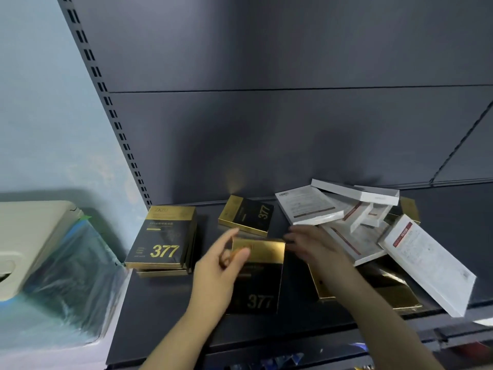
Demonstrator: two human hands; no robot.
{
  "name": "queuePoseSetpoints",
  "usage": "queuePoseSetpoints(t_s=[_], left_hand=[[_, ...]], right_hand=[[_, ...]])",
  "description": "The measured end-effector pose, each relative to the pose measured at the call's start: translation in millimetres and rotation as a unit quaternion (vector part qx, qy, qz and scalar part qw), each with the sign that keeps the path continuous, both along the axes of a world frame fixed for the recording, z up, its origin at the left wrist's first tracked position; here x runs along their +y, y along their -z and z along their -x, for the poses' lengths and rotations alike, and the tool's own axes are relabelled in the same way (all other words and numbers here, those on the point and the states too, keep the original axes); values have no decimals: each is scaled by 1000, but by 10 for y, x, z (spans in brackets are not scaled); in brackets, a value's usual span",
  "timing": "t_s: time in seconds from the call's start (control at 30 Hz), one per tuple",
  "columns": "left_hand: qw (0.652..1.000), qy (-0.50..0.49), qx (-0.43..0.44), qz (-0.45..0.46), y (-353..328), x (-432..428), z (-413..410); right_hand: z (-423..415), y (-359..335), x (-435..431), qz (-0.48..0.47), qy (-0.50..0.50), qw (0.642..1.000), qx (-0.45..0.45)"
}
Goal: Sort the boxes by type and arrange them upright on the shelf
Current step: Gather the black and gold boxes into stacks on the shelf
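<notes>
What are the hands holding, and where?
The left hand pinches the front 377 box by its gold top end. The right hand is too blurred to tell.

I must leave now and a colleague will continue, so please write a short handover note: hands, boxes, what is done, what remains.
Left hand: pinches the top corner of the held black-gold box, mid-shelf.
Right hand: blurred, seems open, beside that box.
Done: flat stack of black-gold boxes at the left of the shelf.
Left: the single black-gold box at the back; the mixed pile of white boxes over gold boxes at the right. Nothing stands upright yet.
</notes>
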State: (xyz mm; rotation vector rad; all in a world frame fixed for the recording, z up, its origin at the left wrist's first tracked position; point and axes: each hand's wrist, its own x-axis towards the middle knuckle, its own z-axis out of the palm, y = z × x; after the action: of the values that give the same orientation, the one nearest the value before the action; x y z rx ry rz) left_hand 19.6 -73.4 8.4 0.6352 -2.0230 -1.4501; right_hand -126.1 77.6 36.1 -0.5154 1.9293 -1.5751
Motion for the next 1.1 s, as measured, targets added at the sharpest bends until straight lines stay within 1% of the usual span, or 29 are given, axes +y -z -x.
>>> queuePoseSetpoints(t_s=[0.07, 0.1, 0.13, 0.17, 0.2, 0.3, 0.37, 0.43, 0.5, 0.53, 0.57, 0.67, 0.73, 0.8, 0.9, 1.0, 1.1], left_hand=[[992, -19, 6, -128, -16, -86, 152], [982, -38, 12, -185, -14, -110, 206], [971, -52, 17, -232, -7, -120, 236], [964, -56, 19, -258, 24, -130, 241], [963, -49, 14, -264, 60, -131, 231], [973, -33, -44, -223, 179, -108, 127], [981, -61, -94, -160, 279, -95, 54], [987, -60, -137, -52, 350, -69, 11], [980, -47, -185, 52, 397, -31, -6], [975, -38, -198, 90, 420, -22, -7], [973, -32, -200, 108, 434, -22, -10], [977, -30, -181, 107, 398, -20, -52], [982, -18, -161, 100, 399, -35, -101], [980, 7, -161, 119, 423, -45, -145], [976, 12, -173, 134, 435, -62, -178], [975, -7, -173, 141, 430, -56, -178], [974, -23, -178, 135, 434, -32, -162]], right_hand=[[-196, 106, -197, -62, -86, 994, -36], [-265, 192, -283, -72, -96, 991, -54], [-338, 249, -362, -62, -88, 991, -79], [-382, 322, -436, -44, -65, 992, -103], [-408, 387, -497, -27, -38, 992, -118], [-382, 532, -633, -12, 33, 991, -130], [-365, 562, -715, -18, 29, 993, -115], [-362, 538, -791, -46, 6, 997, -55], [-340, 486, -866, -87, -14, 996, 27], [-319, 458, -907, -105, -17, 992, 68], [-282, 435, -953, -120, -19, 987, 108], [-75, 368, -1159, -158, -43, 966, 202], [133, 329, -1319, -207, -57, 946, 242], [350, 315, -1437, -266, -63, 925, 265], [568, 316, -1494, -327, -111, 904, 252], [683, 287, -1482, -345, -179, 888, 244], [720, 227, -1485, -355, -198, 882, 240]])
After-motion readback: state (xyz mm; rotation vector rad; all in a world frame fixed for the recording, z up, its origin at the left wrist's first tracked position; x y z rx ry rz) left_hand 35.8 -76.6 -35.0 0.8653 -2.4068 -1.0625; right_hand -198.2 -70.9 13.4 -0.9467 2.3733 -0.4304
